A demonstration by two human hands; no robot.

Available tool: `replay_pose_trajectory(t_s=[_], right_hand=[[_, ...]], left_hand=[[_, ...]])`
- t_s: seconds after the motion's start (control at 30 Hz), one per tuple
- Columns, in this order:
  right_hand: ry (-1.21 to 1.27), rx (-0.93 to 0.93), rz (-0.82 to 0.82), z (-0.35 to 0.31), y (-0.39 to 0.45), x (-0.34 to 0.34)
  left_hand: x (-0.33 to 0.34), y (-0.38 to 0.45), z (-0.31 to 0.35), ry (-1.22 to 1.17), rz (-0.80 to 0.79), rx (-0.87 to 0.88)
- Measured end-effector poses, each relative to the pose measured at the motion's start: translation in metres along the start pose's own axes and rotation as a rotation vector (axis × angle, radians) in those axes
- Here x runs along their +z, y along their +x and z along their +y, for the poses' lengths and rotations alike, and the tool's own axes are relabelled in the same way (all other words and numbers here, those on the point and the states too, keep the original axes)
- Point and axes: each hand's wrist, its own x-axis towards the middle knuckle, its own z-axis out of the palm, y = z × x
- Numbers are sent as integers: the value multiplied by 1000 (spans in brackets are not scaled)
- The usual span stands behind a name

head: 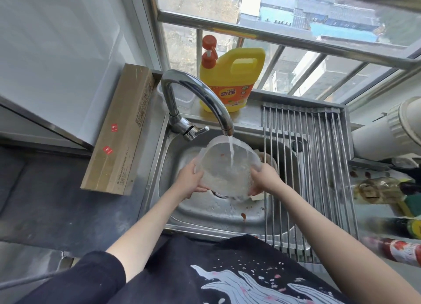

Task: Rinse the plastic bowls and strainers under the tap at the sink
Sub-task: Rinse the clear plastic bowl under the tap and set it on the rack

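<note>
both hands — left hand (190,180), right hand (264,178) — grip the clear bowl (227,167) (tilted) under the running tap (200,101).

We see soft daylight coming through the window (284,30) behind the sink (205,210), bright and even, with faint shadows. Glare streaks the tap (200,94). Wide-angle distortion bends the frame edges (strongly at the corners), and the bottles (387,194) at the right edge are blurred.

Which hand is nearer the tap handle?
Left. The left hand grips the bowl below the tap handle; the right hand holds the opposite rim, farther right.
</note>
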Motion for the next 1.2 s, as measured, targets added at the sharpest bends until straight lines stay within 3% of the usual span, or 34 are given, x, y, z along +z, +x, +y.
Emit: replay_pose_trajectory(t_s=[0.1, 0.23, 0.47, 0.57, 0.67, 0.83, 0.97, 1.07, 1.13, 1.2], right_hand=[[94, -138, 161, 11, -3, 4], [8, -349, 411, 31, -19, 5], [-206, -676, 531, 59, -39, 10], [-167, -621, 528, 65, -46, 14], [-112, -442, 513, 61, -49, 17], [-239, -234, 375, 34, -44, 26], [-129, -90, 243, 18, -22, 28], [108, -22, 112, 5, -11, 23], [104, -73, 162, -3, -6, 18], [-87, -238, 375, -6, -3, 11]], left_hand=[[6, -1, 0, 6, -50, 30], [13, 1, -1, -28, -76, -96], [15, -5, 4, -28, -217, -130], [14, -7, -3, -53, -283, -185], [10, -10, -10, -55, -238, -203], [-14, -17, -19, 123, -214, -236], [-21, -16, -18, 191, -29, -223], [-20, -7, -9, 247, 89, -164], [-17, -1, 0, 227, 141, -114], [-16, 3, 9, 194, 185, -97]])
